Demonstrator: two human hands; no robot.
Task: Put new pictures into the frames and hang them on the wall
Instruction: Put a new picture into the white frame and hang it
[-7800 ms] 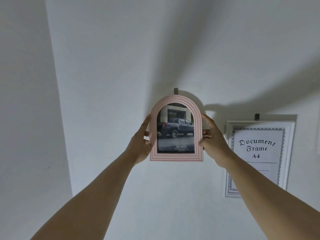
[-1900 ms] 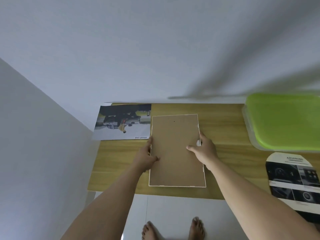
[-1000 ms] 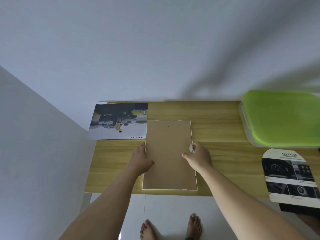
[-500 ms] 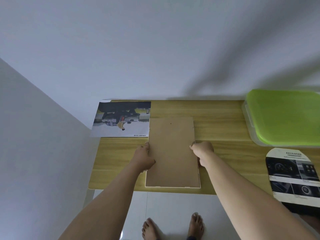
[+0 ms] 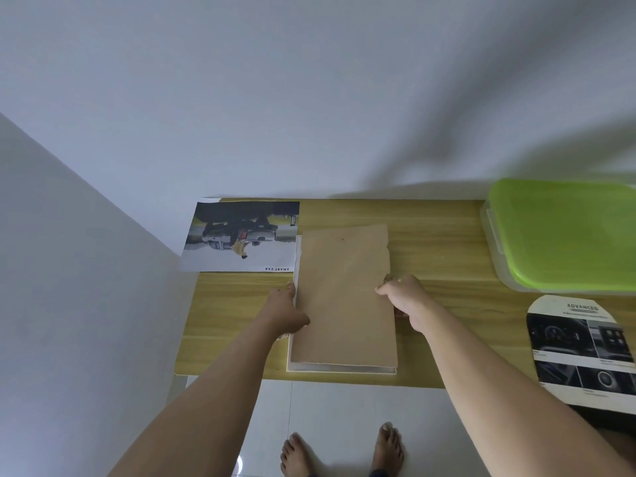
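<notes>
Item: frame [image 5: 340, 369], face down at the near edge of the surface [image 5: 440, 242]. Backing [image 5: 344, 294]: brown board, right edge raised off the frame and pinched in my right fingers [image 5: 382, 289]. My left fingers [image 5: 292, 290] gripped the frame's left edge.

Handling: lift the board evenly, since its far right corner looked bent, and keep the frame flat.

Far-left of frame, just beside it: car print [image 5: 241, 239]. Right of frame, well apart: green-lidded box [image 5: 564, 235], arched print [image 5: 581, 346]. Neither seemed to obstruct the lift.

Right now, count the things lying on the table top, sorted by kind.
Printed pictures: 2, car print, arched print
Frame: 1
Backing board: 1
Green-lidded box: 1
Total: 5
</notes>
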